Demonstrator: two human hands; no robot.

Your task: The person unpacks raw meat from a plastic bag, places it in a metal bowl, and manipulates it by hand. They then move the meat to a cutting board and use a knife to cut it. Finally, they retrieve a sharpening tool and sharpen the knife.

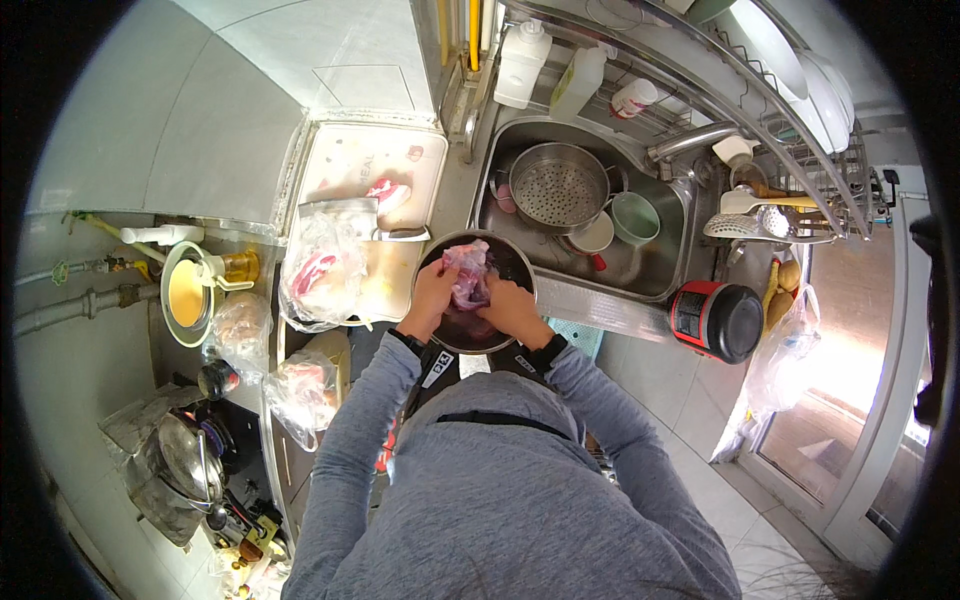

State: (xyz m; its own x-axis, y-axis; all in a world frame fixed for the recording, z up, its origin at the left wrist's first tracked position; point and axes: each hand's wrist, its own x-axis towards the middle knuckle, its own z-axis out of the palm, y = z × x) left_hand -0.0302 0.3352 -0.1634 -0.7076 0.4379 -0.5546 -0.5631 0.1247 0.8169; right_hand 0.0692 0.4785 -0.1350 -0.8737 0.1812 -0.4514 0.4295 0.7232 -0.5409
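My left hand (pixel 430 298) and my right hand (pixel 515 309) grip a piece of raw meat (pixel 466 271) from its two sides. The meat is over a round dark-looking bowl or pan (pixel 475 341) with a metal rim, close in front of my body. Left of it lies a white cutting board (pixel 321 154) with a small piece of raw meat (pixel 388 195), a plastic bag of meat (pixel 319 274) and a cleaver-like knife (pixel 352 214), whose blade the bag partly covers. My fingertips are partly hidden by the meat.
A steel sink (pixel 517 259) at the upper right holds a perforated steamer pot (pixel 559 187), a green bowl (pixel 635 219) and a small white bowl (pixel 592 234). A red-black container (pixel 716 322) stands on the sink's edge. Another bag of meat (pixel 304 390) and a lidded pan (pixel 191 459) by a lit burner are at left.
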